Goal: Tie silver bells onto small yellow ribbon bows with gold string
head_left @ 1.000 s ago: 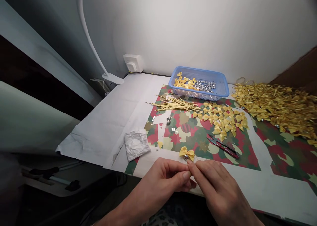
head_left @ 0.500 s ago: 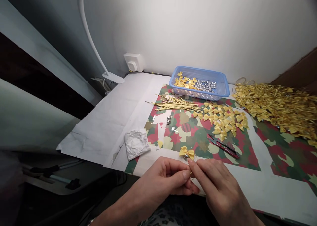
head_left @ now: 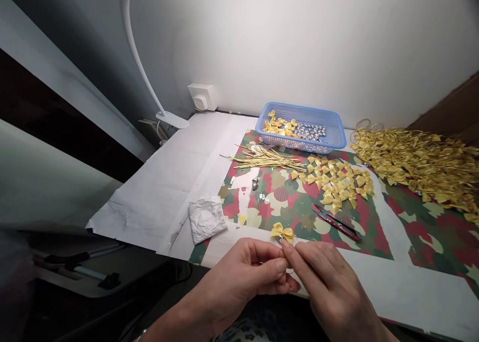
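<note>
Close to the table's front edge is a small yellow ribbon bow (head_left: 282, 231) with a silver jingle bell (head_left: 280, 237) at its middle. My left hand (head_left: 258, 269) is closed, thumb and forefinger pinching a thin gold cord (head_left: 290, 271) just below the bow. Fingers of my right hand (head_left: 329, 279) press together at the bow, the forefinger tip against the bell and the ribbon's lower edge. A loop of the cord shows between the hands; the exact knot area is hidden behind the fingertips.
Beyond lie gold cords (head_left: 267, 158), loose yellow bows (head_left: 331, 179), two or so silver bells (head_left: 255, 183) and red-handled thread snips (head_left: 337, 223). A blue basket (head_left: 340, 132) holds bows and bells. Finished bows (head_left: 422, 162) heap at right; crumpled white paper (head_left: 206, 219) sits left.
The right forefinger has shifted slightly left and up, closer onto the bell. The left hand has barely moved, and the bow stays in about the same place.
</note>
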